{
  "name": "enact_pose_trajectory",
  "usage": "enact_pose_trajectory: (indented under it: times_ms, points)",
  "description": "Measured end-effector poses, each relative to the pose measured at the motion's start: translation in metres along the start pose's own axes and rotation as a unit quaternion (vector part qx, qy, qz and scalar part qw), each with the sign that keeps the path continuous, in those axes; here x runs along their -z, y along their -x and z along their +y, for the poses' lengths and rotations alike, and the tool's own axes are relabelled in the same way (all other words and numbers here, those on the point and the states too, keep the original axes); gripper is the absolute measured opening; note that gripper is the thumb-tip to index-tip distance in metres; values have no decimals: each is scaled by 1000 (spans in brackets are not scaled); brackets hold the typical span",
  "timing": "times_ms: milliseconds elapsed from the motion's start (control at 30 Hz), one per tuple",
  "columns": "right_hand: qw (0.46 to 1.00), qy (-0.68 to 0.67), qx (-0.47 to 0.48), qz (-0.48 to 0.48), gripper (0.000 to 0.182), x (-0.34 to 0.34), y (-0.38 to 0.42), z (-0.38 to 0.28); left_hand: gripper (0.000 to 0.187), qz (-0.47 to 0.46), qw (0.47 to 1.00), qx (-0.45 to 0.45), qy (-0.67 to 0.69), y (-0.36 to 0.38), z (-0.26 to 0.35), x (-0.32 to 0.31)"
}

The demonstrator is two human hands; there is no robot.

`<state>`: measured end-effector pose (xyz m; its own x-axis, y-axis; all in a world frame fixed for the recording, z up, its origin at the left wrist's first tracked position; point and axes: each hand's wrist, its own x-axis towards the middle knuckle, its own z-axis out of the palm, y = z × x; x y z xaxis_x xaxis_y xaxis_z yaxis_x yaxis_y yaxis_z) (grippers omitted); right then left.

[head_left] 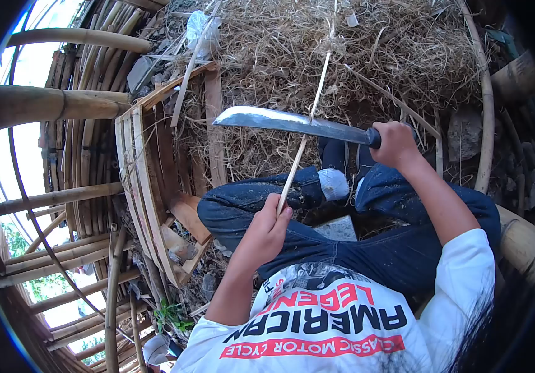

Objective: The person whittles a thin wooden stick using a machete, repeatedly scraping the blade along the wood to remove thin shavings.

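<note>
My right hand (397,143) is closed round the dark handle of a machete (280,122), whose broad blade points left across the view. Held in the closed fingers of my left hand (266,231) is a thin bamboo strip (297,160), slanting up and away from me. The blade crosses the strip about midway, and a small curl shows at the crossing. Beyond the blade the strip runs on over a heap of shavings (267,68). Both hands are above my crossed legs in jeans (267,205).
At left stands a slatted wooden crate (143,186), beside a bamboo pole fence (62,193). A clear plastic bag (203,31) lies on the shavings at the top. Thick bamboo (522,242) and stones (465,133) are on the right. A flat grey block (336,228) sits between my legs.
</note>
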<state>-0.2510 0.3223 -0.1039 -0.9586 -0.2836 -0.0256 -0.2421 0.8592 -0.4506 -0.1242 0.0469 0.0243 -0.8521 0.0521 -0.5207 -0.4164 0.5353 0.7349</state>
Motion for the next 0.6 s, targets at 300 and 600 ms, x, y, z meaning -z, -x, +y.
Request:
enact_pose_trajectory:
  times_ms: [300,600]
  points:
    - [1000,4,26,-4,17,1,-2,8,13,-39,996,59,54,3,-13,12]
    - [999,-28,37,1,18,12,-1,-6,9,-55,993,34,103,6,-13,7]
